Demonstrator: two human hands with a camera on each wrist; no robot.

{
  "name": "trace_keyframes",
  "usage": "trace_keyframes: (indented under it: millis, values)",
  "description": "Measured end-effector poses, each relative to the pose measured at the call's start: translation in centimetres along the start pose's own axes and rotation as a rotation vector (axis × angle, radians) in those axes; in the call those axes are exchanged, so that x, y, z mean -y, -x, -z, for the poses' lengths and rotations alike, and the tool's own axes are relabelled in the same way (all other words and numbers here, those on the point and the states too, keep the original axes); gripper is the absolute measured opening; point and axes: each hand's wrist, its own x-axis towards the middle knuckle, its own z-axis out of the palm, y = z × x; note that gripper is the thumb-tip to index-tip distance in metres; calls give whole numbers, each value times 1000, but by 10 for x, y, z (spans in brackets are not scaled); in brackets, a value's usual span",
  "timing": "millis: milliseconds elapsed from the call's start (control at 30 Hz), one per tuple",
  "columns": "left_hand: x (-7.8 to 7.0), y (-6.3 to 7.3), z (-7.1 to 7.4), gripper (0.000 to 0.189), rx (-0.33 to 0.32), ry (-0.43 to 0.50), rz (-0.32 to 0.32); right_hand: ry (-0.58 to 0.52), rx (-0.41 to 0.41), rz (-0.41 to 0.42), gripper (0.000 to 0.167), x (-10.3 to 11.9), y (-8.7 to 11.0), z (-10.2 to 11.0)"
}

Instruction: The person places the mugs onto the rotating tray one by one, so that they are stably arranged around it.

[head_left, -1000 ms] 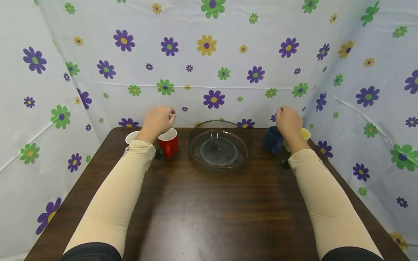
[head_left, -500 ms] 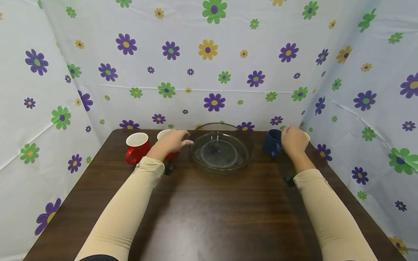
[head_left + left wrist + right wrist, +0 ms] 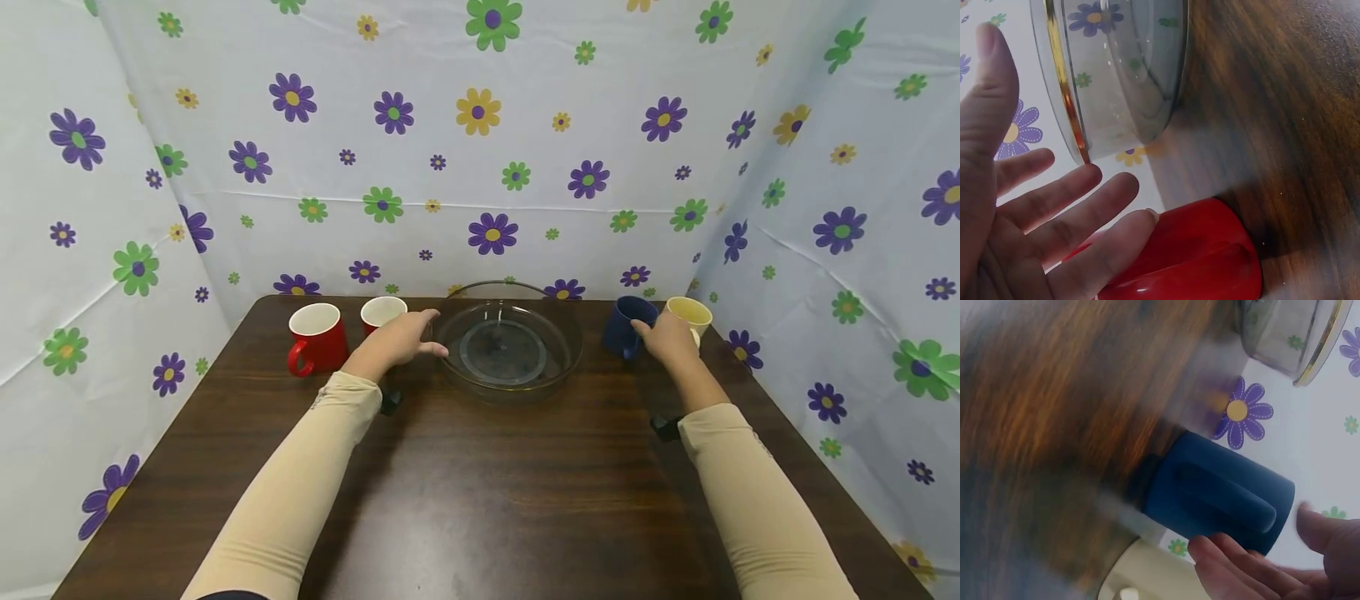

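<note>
**Flower-printed cloth [image 3: 450, 183] walls in a dark wooden table [image 3: 465, 483], with a glass bowl [image 3: 507, 387] near its far edge**

Purple, green and yellow blossoms dot the white cloth behind the bowl and to either side of it. The bowl is clear, wide and round, and stands upright. Two red mugs with white insides stand to its left: the outer red mug [image 3: 321, 346] is well apart from it, with its handle turned toward the person, and the inner red mug [image 3: 1197, 253] is near its rim. To the bowl's right stand the blue mug [image 3: 619, 329] and, farther out just beside it, the yellow mug [image 3: 692, 315]. All four are upright on the table.

Between the inner red mug and the bowl's left rim is the left hand [image 3: 399, 340], its fingers extended and spread and its thumb held apart. It grasps nothing; whether a fingertip touches the mug or the rim, I cannot tell.

Right of the bowl, the right hand [image 3: 670, 337] is at the blue mug, on the side away from the bowl. Its fingers are loosely extended and its thumb stands apart, with no grip closed; contact with the mug is unclear. Both forearms, in beige sleeves [image 3: 288, 479], lead in from the bowl's near side.
</note>
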Motion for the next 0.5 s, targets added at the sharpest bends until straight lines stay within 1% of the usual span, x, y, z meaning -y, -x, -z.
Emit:
trace_keyframes:
  millis: [100,167,233,333,500]
  values:
    - [0,-2,0,87,5,-21,-12,12,59,30,52,-2,-2,-1]
    - [0,-4,-1,89,14,-35,-12,12,91,34,51,-2,-2,-1]
    - [0,-6,-3,91,23,-54,-10,6,102,34,51,-1,-2,-2]
    - [1,-7,-6,94,36,-82,9,-16,110,20,51,1,-1,-4]
    - [2,-9,-10,98,44,-120,21,-61,94,-25,45,1,1,-7]
